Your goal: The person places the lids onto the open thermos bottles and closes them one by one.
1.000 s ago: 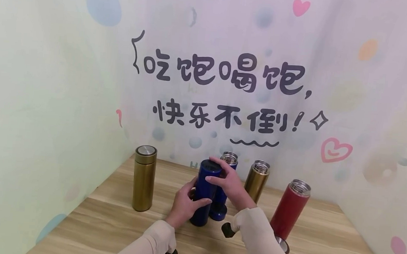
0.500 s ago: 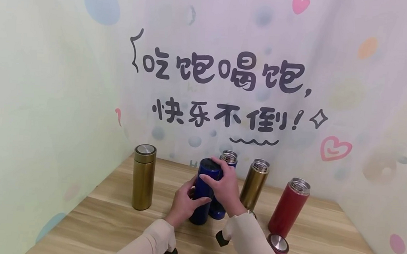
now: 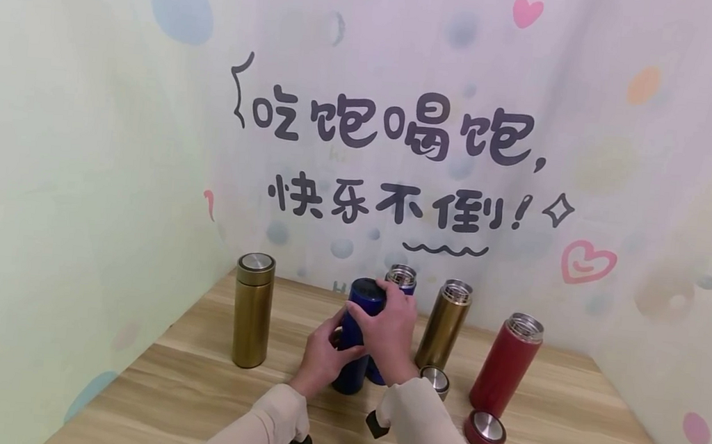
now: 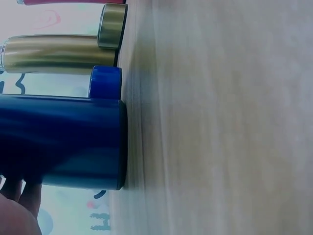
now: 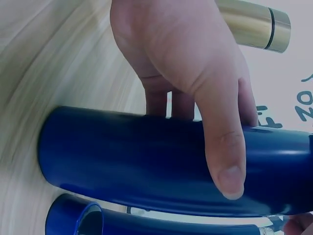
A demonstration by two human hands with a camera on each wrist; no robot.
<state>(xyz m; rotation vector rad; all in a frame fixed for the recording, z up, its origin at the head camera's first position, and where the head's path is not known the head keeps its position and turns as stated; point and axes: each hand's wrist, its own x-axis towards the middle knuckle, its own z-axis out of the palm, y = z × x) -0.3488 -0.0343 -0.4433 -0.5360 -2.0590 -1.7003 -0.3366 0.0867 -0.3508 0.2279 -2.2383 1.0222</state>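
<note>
A dark blue thermos flask (image 3: 351, 378) stands upright on the table in front of me, its dark top (image 3: 368, 289) uppermost. My left hand (image 3: 322, 359) grips its body, the thumb (image 5: 229, 161) across the near side and the fingers behind. My right hand (image 3: 393, 329) holds the same flask round its top, thumb on the near side and fingers on the far right rim. Just behind stands a second blue flask (image 3: 403, 281) with its steel mouth uncovered, mostly hidden by the right hand. Its blue lid (image 4: 105, 82) rests by its foot, showing in both wrist views.
To the left stands a gold flask (image 3: 251, 325) with its lid on. An uncovered gold flask (image 3: 445, 326) and an uncovered red flask (image 3: 506, 370) stand right, a gold lid (image 3: 435, 381) and a red lid (image 3: 486, 433) before them. A printed curtain (image 3: 407, 45) hangs behind the table.
My right hand has turned about the flask's top, its thumb sweeping left and its forearm shifting left, uncovering the gold and red lids. The left hand keeps its grip in place.
</note>
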